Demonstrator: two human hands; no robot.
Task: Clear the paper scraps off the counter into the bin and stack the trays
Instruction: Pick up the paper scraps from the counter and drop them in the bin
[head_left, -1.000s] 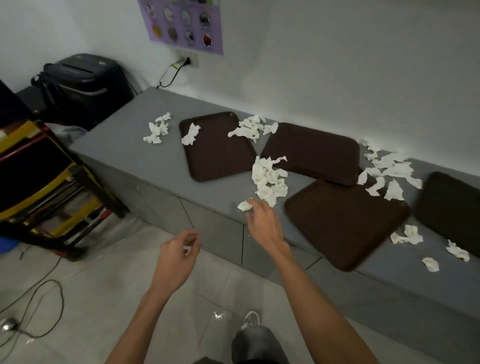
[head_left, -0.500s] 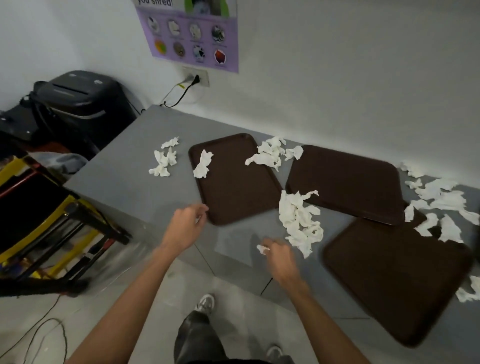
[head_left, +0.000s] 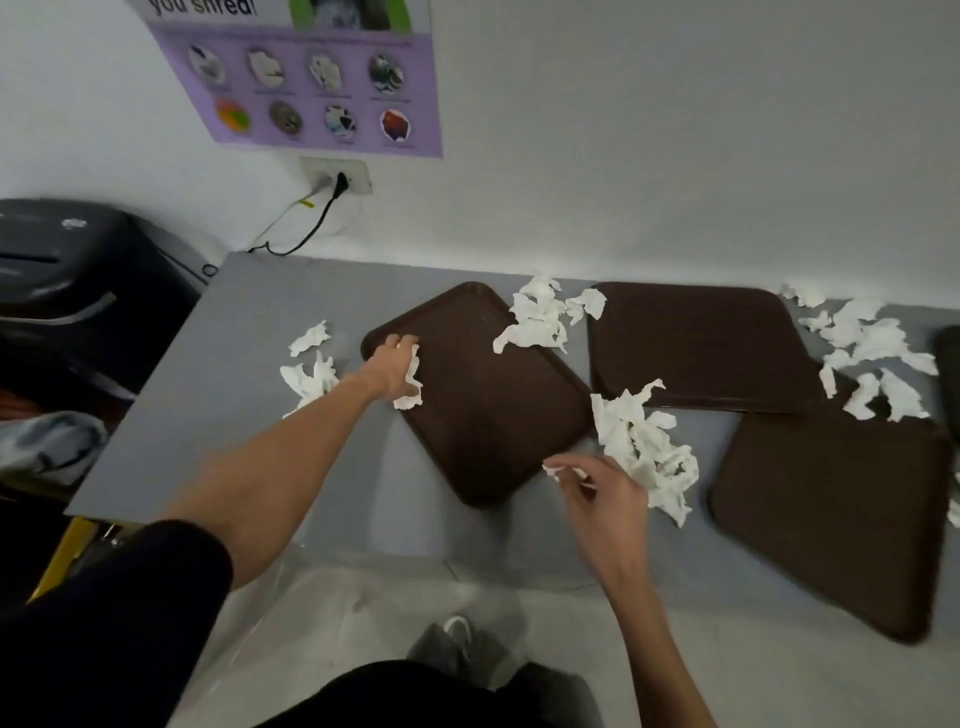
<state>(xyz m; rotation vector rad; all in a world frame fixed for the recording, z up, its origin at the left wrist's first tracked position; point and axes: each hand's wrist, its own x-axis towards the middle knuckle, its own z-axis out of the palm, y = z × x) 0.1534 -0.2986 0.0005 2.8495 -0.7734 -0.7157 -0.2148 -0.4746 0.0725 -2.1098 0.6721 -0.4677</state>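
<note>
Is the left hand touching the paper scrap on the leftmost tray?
Touching. The head view shows the left hand on the leftmost tray, its fingers curled around the paper scrap.

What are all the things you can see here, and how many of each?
Trays: three full brown ones on the counter, plus a dark edge at far right that may be a fourth.
Paper scraps: many, white, in clumps on the counter and trays.
Counter: one, grey, against the wall.
Poster: one, purple, on the wall.
Wall socket: one, white, under the poster, black plug in it.
Black machine: one, left of the counter.
Shoe: one, grey, on the floor.
Left hand: on the left tray, at a scrap.
Right hand: pinching a small scrap.
</note>
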